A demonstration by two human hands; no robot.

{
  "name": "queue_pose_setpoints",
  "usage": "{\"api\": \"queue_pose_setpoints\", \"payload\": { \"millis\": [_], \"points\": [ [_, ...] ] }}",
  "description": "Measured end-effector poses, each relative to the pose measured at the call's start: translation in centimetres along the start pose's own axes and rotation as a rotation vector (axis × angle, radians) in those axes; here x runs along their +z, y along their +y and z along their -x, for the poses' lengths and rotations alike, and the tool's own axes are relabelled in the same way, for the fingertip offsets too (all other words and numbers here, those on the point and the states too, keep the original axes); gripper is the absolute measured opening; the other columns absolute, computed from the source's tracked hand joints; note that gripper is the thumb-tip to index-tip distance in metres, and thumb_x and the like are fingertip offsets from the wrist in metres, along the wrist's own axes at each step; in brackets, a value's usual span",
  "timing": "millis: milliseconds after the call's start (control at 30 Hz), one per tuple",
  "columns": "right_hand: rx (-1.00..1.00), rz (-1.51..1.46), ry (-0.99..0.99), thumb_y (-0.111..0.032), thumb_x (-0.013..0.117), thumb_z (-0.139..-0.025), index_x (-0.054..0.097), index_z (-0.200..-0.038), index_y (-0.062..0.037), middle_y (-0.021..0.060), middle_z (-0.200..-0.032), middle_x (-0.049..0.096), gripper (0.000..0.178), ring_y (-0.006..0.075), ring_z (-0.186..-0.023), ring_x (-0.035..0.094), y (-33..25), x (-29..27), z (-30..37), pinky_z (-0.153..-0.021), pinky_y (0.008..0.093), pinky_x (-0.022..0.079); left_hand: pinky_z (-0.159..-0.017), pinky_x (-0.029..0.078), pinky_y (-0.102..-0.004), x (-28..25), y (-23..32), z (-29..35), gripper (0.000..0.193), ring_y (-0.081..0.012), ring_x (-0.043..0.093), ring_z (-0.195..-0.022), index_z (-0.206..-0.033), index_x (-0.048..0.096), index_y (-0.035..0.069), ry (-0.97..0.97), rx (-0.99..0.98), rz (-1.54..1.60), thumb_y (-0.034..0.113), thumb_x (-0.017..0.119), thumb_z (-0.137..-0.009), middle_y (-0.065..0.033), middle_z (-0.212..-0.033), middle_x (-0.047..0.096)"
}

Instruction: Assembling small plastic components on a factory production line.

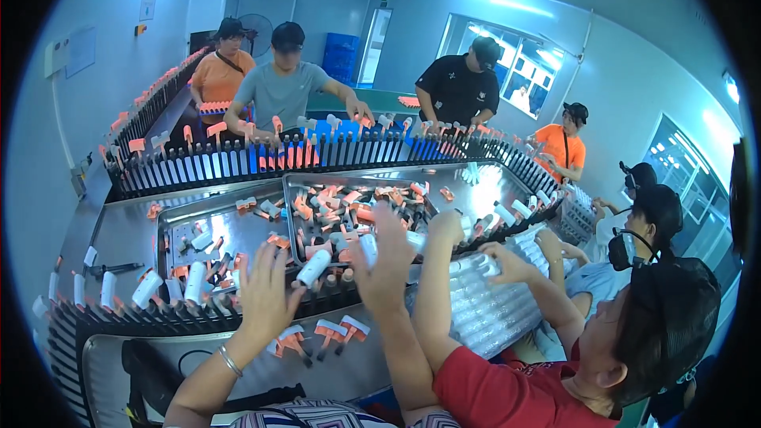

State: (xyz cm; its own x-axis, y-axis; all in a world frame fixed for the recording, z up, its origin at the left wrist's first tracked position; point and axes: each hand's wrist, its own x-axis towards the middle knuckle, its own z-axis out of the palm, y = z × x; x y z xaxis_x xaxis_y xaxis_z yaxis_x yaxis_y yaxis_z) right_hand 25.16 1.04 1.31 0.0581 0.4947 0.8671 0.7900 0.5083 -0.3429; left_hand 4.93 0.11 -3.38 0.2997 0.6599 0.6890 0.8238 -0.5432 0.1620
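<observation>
My left hand [265, 297], a bangle on its wrist, hovers over the near row of black upright holders [333, 289] with its fingers spread. A white cylindrical piece [315, 268] stands just right of its thumb. Farther right, my right hand [386, 265] is raised with fingers stretched upward. Another white cylindrical piece [368, 249] shows beside its thumb; I see no grip on it. White pieces [147, 288] top more holders to the left. Below my left hand, several orange-and-white parts with dark ends [331, 333] lie on the near metal tray [349, 376].
Metal trays [287, 206] beyond the row hold loose orange, white and grey parts [349, 210]. At right, a co-worker in red [507, 388] reaches close beside my right arm over clear bubbled packaging [483, 309]. Other people work around the curved line [254, 162].
</observation>
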Motion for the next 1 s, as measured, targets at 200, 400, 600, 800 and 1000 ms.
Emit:
{"api": "queue_pose_setpoints", "payload": {
  "millis": [200,400,600,800,1000],
  "points": [
    [0.011,0.292,0.226,-0.016,0.062,-0.083,0.039,-0.130,0.0063,0.0235,-0.130,0.046,0.056,0.0408,-0.119,0.044,0.4,-3.8,-1.6,-0.102,0.0492,0.029,-0.107,0.022,-0.0526,-0.5,5.3,-4.5,0.075,-0.0398,0.032,-0.132,-0.133,0.037,-0.006,0.087,0.263,0.204,0.025,0.070,-0.074,-0.0246,-0.141,0.034],
    [-0.039,0.234,0.204,-0.027,0.066,-0.081,0.041,-0.130,0.0033,0.0211,-0.133,0.045,0.062,0.0364,-0.125,0.040,4.6,-1.4,0.1,-0.100,0.0444,0.033,-0.103,0.032,-0.0467,7.5,3.1,-6.6,0.035,-0.0293,0.052,-0.111,-0.094,0.066,-0.001,-0.160,0.300,0.184,0.028,0.070,-0.074,-0.0138,-0.101,0.062],
    [0.052,0.293,-0.315,-0.030,0.073,-0.072,0.049,-0.118,-0.0057,0.0091,-0.126,0.049,0.057,0.0290,-0.125,0.040,5.4,6.2,4.7,-0.090,0.0467,0.037,-0.080,0.044,-0.0380,7.5,-0.4,-4.2,0.016,-0.0269,0.056,-0.078,-0.065,0.063,0.003,-0.024,0.272,0.069,0.017,0.070,-0.069,-0.0098,-0.071,0.058],
    [0.001,0.191,-0.359,-0.032,0.071,-0.074,0.046,-0.125,-0.0057,0.0084,-0.131,0.046,0.062,0.0290,-0.129,0.036,0.9,7.4,6.5,-0.088,0.0432,0.037,-0.070,0.043,-0.0404,3.8,-2.7,-1.2,0.021,-0.0287,0.050,-0.064,-0.057,0.052,0.004,0.143,0.215,0.086,0.008,0.068,-0.069,-0.0102,-0.062,0.048],
    [-0.051,0.088,-0.465,-0.023,0.073,-0.072,0.039,-0.135,-0.0060,0.0081,-0.138,0.040,0.074,0.0272,-0.129,0.035,-2.6,6.7,8.0,-0.093,0.0423,0.036,-0.073,0.044,-0.0401,0.9,-4.7,1.3,0.018,-0.0281,0.051,-0.066,-0.058,0.054,0.004,0.154,0.122,-0.041,0.008,0.068,-0.070,-0.0098,-0.064,0.050]
  ]
}}
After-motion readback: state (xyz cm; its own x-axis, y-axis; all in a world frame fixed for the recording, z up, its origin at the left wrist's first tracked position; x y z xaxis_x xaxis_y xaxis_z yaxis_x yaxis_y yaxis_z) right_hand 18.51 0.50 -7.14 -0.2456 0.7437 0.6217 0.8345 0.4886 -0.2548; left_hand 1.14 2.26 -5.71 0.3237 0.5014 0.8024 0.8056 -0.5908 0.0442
